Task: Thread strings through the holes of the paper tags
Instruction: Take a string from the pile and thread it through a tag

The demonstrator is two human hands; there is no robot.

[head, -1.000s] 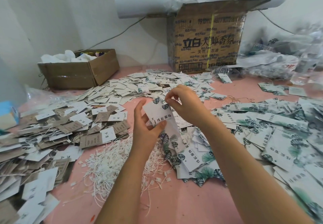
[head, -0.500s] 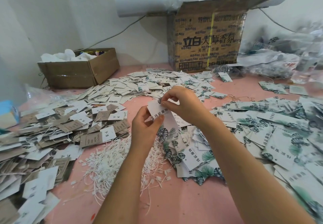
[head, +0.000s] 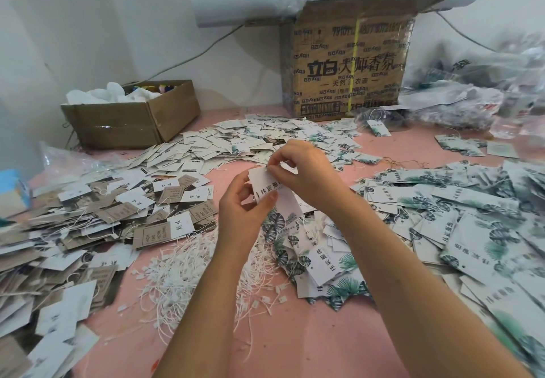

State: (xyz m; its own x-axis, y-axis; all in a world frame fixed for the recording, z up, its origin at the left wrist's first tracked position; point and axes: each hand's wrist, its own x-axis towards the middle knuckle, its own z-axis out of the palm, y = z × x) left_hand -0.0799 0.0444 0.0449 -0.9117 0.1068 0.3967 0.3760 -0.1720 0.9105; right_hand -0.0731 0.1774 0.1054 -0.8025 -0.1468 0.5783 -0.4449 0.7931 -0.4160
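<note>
Lowered now, white leaf-printed paper tag [head: 267,190] gripped in left hand [head: 240,211]; right hand [head: 306,175] pinches thin white string [head: 281,164] at its top edge. Tag wants holding steady.

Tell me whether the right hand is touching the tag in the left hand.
Touching. The head view shows the right hand pinching the tag at its top edge, while the left hand holds it lower down.

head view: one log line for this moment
left hand: holds tag | right hand: pinches at tag top | string pile: on pink table
</note>
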